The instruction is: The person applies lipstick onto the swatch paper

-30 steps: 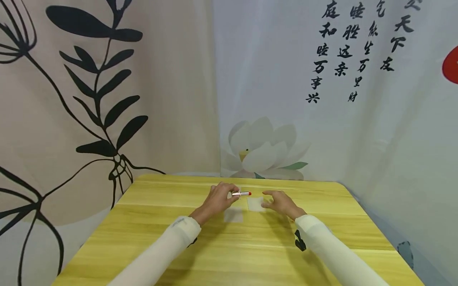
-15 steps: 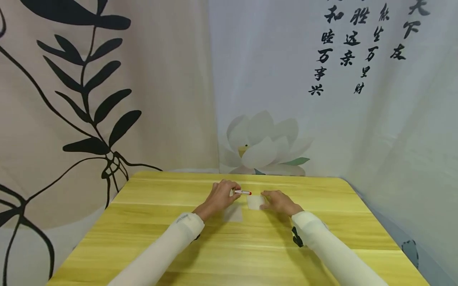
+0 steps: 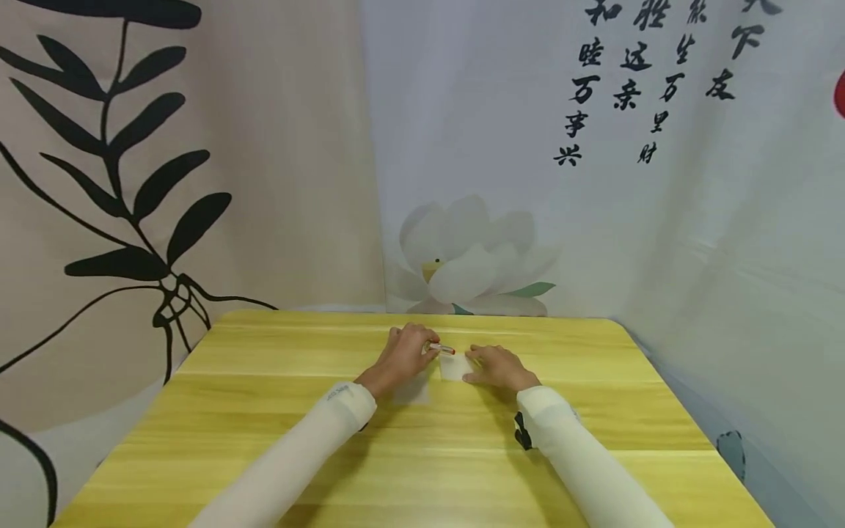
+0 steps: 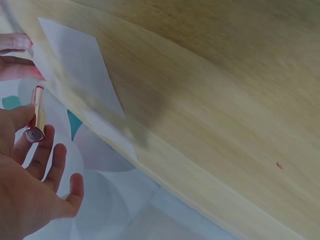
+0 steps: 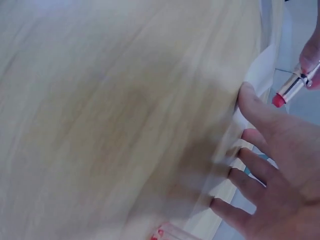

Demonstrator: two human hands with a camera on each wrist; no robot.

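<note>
A lipstick (image 3: 444,347) with its red tip bared points to the right; my left hand (image 3: 404,350) pinches its metal-coloured base between thumb and fingers. In the right wrist view the red bullet of the lipstick (image 5: 290,91) is close above my right thumb. My right hand (image 3: 498,367) rests at the right edge of a small white sheet of paper (image 3: 452,368), thumb and fingers spread and fairly straight, fingertips down at the sheet and table. A second pale sheet (image 3: 412,392) lies nearer, below my left hand.
The yellow wood-grain table (image 3: 422,455) reaches back to a printed curtain (image 3: 297,183). A small red mark (image 4: 279,165) shows on the tabletop in the left wrist view. A clear object with red on it (image 5: 172,232) pokes in at the right wrist view's bottom edge.
My right hand has moved in to the paper's right edge, and its fingers have come down there. The lipstick stays in my left hand, its tip now tilted slightly lower. The head view has shifted.
</note>
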